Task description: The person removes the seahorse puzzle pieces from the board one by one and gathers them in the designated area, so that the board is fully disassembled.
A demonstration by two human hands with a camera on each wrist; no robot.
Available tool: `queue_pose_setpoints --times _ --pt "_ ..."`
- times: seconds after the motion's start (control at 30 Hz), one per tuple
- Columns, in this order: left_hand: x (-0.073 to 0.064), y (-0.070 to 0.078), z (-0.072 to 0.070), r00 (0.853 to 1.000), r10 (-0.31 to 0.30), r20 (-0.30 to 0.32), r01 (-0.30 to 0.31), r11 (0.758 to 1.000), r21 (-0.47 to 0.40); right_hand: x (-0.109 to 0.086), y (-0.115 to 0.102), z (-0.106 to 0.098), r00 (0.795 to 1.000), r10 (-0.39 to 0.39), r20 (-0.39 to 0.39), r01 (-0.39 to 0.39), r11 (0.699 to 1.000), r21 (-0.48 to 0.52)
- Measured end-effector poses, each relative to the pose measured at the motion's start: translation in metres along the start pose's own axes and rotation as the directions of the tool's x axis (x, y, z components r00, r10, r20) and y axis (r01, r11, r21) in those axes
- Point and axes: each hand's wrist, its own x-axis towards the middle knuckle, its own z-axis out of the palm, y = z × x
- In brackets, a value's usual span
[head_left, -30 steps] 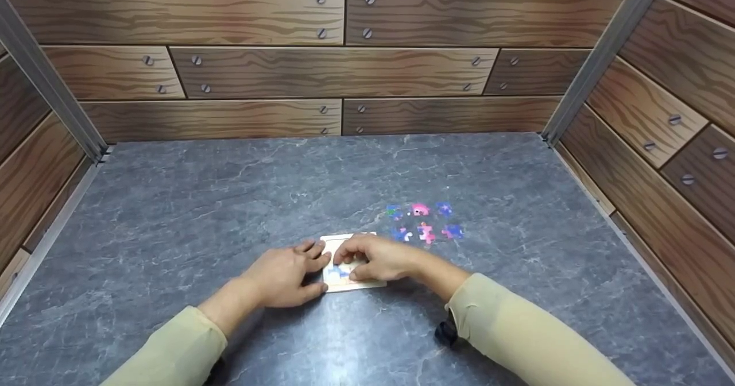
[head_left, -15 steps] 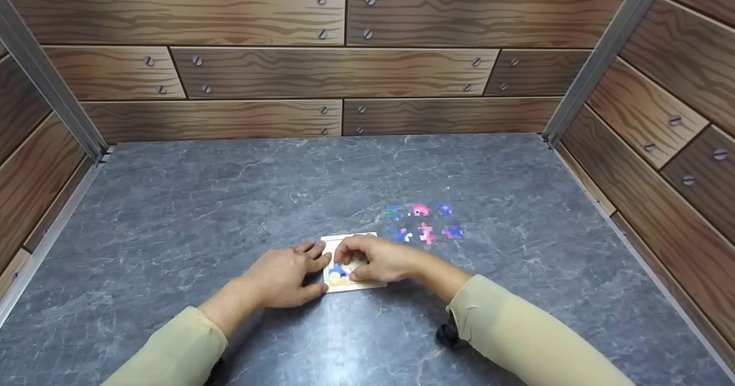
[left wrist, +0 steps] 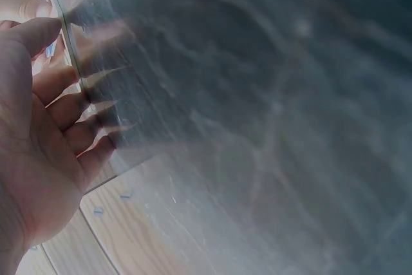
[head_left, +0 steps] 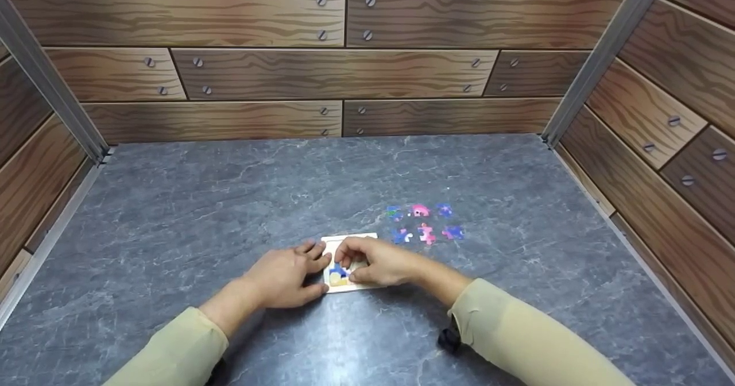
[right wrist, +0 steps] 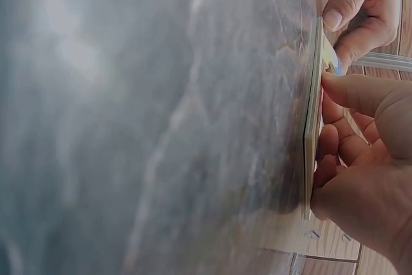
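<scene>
A small cream-framed puzzle board (head_left: 364, 288) lies under both hands near the table's middle. My left hand (head_left: 282, 277) rests at its left edge, fingers spread and thumb touching the near corner; the left wrist view shows those fingers (left wrist: 67, 111) along the edge. Over the board, my right hand (head_left: 383, 259) has its fingers curled, thumb and fingertips pinching a blue and yellow puzzle piece (head_left: 339, 272). In the right wrist view, the piece (right wrist: 332, 58) shows tilted above the board's surface. The right hand hides much of the board.
Several loose blue and pink puzzle pieces (head_left: 426, 234) lie in two rows beyond the right hand. They sit on a dark grey marbled table (head_left: 229, 196). Wood-patterned walls (head_left: 339, 70) enclose the back and sides.
The blue and yellow piece shows more clearly between the right thumb and fingers than a second ago. Both hands hold nearly the same place; the loose pieces have not moved.
</scene>
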Motion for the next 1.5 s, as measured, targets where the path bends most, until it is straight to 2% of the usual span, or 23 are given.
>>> queue_pose_setpoints --times 0.77,1.1,1.5 --pt "0.0004 -0.0008 0.002 1.0 -0.001 -0.007 0.001 1.0 -0.001 -0.0018 0.0018 -0.0009 0.999 -0.037 0.029 0.036 0.998 0.047" --pt "0.0007 -0.0016 0.0032 1.0 0.013 -0.02 -0.013 1.0 0.015 -0.0018 0.0016 -0.0015 0.999 -0.028 0.038 0.025 0.996 0.088" --pt "0.0005 -0.0016 0.0026 1.0 0.003 -0.002 -0.003 1.0 -0.01 -0.0018 0.0004 0.0016 1.0 -0.015 -0.01 0.016 0.999 0.05"
